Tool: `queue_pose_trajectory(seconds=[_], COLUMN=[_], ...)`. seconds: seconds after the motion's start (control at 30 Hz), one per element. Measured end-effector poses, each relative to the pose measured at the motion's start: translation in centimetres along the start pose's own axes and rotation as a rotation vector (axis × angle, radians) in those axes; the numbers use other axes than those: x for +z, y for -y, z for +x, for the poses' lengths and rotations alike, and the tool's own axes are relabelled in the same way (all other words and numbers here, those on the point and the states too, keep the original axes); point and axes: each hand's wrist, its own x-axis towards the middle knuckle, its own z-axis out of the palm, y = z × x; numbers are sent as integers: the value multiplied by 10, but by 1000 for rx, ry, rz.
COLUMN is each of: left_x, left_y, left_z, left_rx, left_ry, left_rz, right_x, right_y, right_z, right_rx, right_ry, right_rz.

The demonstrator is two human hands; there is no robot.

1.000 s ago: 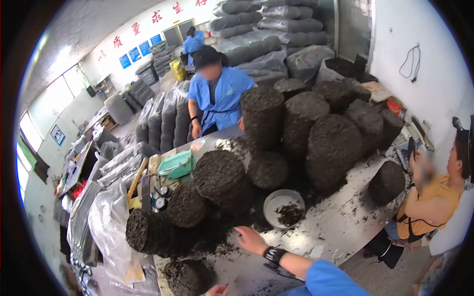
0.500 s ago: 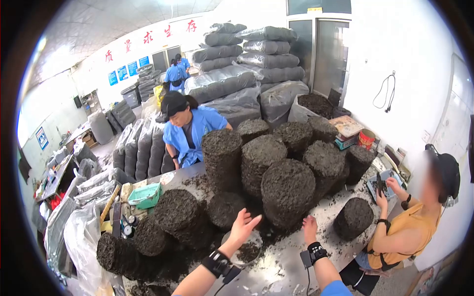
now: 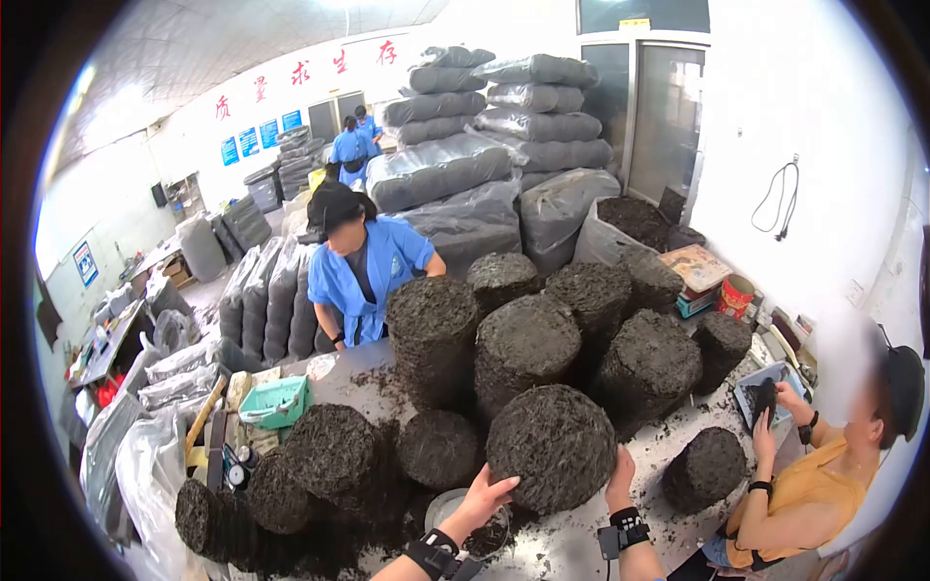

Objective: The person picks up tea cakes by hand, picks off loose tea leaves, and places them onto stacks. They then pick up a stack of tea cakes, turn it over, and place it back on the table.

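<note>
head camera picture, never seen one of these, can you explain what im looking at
No machine here: one camera worn on a person's head looks forward and down, so the bare left hand and right hand at the bottom are the wearer's. Each wrist has a black wristband, and the hands hold a dark, rough, round block between them; whether it is lifted is hard to tell. On the shiny grey table stand more dark, rough cylinders, and a round, pale bowl is partly hidden by the left hand. The person in the yellow-orange top is someone else.
</note>
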Motion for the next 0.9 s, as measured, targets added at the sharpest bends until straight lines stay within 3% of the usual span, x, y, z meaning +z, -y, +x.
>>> queue_pose_trajectory(seconds=[0.1, 0.17, 0.2, 0.37, 0.5, 0.57, 0.6, 0.63, 0.67, 0.7, 0.77, 0.83, 0.9], left_x=[-18, -21, -4, -60, -124, -128, -124, -122, -135, -134, -131, -121, -112], left_y=[26, 43, 29, 88, 124, 128, 123, 122, 129, 127, 126, 126, 119], left_z=[-17, -35, -66, -176, -274, -309, -322, -333, -342, -351, -358, -358, -360], left_rx=[44, 24, -28, -37, -58, -121, -83, -41, -24, -48, -145, -92, -51], left_ry=[45, 141, 96, 58, -45, -214, -282, -343, -374, -463, -682, -746, -801], left_rz=[-84, -130, -105, -107, -161, -235, -191, -146, -148, -119, -52, 44, 133], right_x=[3, -6, -13, -45, -55, -23, -21, -7, 11, 25, 48, 70, 94], right_y=[31, 60, 74, 84, 23, 46, 1, -10, -13, -25, -47, -18, 13], right_z=[-31, -61, -80, -212, -301, -316, -326, -331, -327, -327, -326, -312, -288], right_rx=[-149, -120, -49, 231, 566, 734, 740, 703, 803, 806, 389, -83, -375], right_ry=[-69, -74, -73, 7, 266, 439, 587, 713, 840, 854, 1284, 1202, 1071], right_rz=[-47, 35, 39, 143, 118, -4, -164, -234, -254, -258, -719, -833, -752])
